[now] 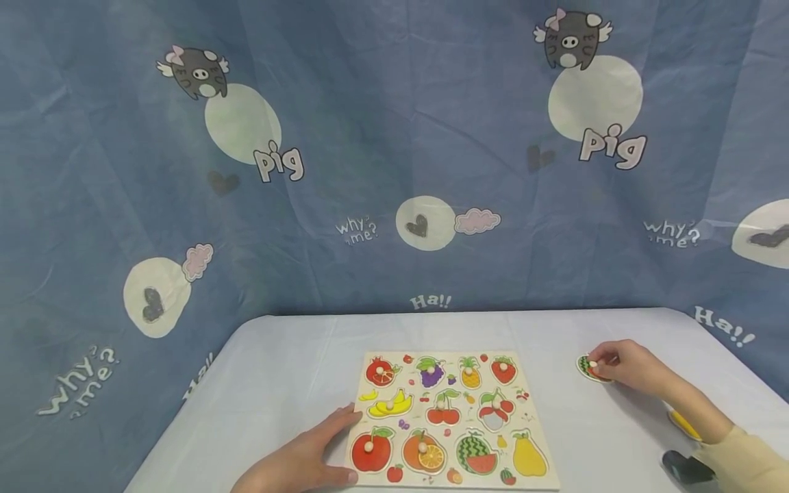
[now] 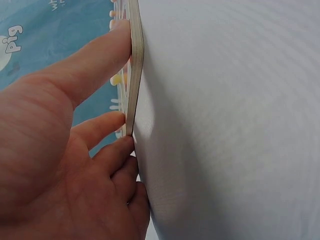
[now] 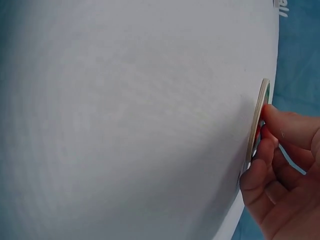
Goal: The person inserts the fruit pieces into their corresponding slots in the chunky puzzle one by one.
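Observation:
At the table's right side my right hand point(image 1: 629, 366) pinches the knob of a round-edged watermelon puzzle piece point(image 1: 584, 366). In the right wrist view that piece point(image 3: 258, 120) shows edge-on, close to the tabletop, thumb and fingers at its face. A wooden fruit puzzle board point(image 1: 411, 396) lies flat in front of me. My left hand point(image 1: 302, 455) rests against its left side, fingers extended along the edge and thumb near the front corner. Seen from the left wrist, the thumb overlaps the board's edge point(image 2: 136, 65). The watermelon picture point(image 1: 477, 453) and pear picture point(image 1: 529, 457) on the board show no knob.
A yellow piece point(image 1: 683, 424) lies partly hidden beside my right forearm. Near the sleeve point(image 1: 746, 459) is a dark object point(image 1: 685, 469). Several knobbed fruit pieces, such as the apple point(image 1: 372, 457), sit in the board. Blue printed cloth point(image 1: 370, 274) hangs behind the white table point(image 1: 296, 370).

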